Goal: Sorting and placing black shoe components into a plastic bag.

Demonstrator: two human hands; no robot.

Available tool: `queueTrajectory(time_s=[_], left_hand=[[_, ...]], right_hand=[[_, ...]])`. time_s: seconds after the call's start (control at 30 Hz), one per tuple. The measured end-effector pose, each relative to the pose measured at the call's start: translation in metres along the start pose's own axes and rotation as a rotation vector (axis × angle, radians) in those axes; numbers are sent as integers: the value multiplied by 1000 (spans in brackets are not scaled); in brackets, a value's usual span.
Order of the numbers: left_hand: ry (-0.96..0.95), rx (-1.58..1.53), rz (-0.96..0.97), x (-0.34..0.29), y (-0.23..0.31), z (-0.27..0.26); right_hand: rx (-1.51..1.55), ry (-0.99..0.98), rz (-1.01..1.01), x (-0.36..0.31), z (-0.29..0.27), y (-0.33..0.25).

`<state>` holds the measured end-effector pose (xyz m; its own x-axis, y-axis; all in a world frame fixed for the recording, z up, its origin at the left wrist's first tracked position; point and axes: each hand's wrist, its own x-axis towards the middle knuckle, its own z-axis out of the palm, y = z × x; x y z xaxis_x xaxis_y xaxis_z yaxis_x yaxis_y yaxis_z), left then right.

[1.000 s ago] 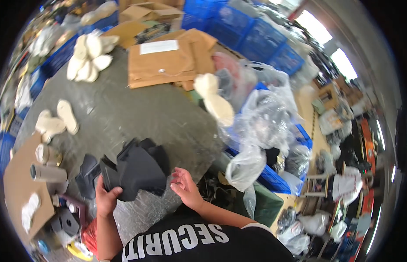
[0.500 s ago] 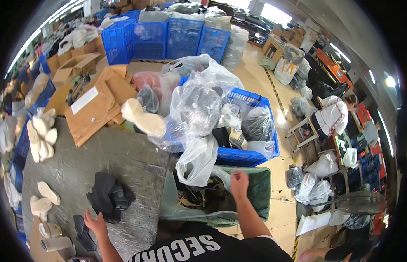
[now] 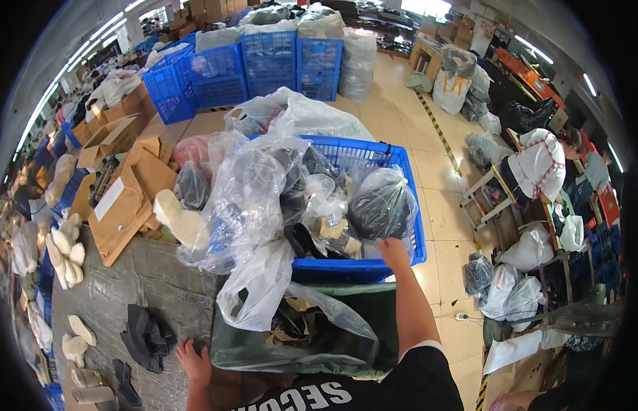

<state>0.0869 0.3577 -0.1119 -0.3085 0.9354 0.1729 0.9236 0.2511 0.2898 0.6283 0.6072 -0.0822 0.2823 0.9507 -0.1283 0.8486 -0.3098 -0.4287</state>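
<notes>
My left hand (image 3: 194, 362), fingers spread, is at the right edge of the dark plastic-covered table (image 3: 175, 274), near a pile of black foam-like pieces (image 3: 146, 339). It holds nothing. My right hand (image 3: 394, 253) reaches to the near right part of a blue crate (image 3: 346, 268), with its fingers curled in. Whatever they grip, if anything, is hidden. Just beyond it in the crate is a clear bag of dark contents (image 3: 384, 209). Crumpled clear plastic bags (image 3: 247, 198) heap over the crate's left side. Below the crate stands a green-lined bin (image 3: 243, 353) with scraps inside.
Pale fleecy insoles (image 3: 67, 257) lie along the table's left side, with brown cardboard (image 3: 130, 198) behind them. Stacked blue crates (image 3: 267, 61) line the back. To the right, a person (image 3: 538, 164) sits on a stool near filled plastic bags (image 3: 504, 291).
My right hand has moved from above the green-lined bin forward to the crate. My left hand has shifted away from the black pieces to the table's right edge. The view has turned slightly.
</notes>
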Motion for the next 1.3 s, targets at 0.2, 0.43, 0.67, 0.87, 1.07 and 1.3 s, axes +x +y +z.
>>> queueTrajectory(time_s=[0.2,0.43,0.67,0.87,1.07,1.3], left_hand=[[42,61,-137,27,8,12],[146,235,-302,24,9,28],[131,246,-321,27,26,22],[118,219,-320,28,30,16],[142,174,-307,29,35,19],[159,161,-288,28,30,18]], right_hand=[[302,461,64,81,-37,13],[38,522,279,144,-32,-14],[255,586,155,110,-20,19],[368,568,0,83,-27,19],[389,673,-82,124,-28,38],[115,470,34,139,-42,13]])
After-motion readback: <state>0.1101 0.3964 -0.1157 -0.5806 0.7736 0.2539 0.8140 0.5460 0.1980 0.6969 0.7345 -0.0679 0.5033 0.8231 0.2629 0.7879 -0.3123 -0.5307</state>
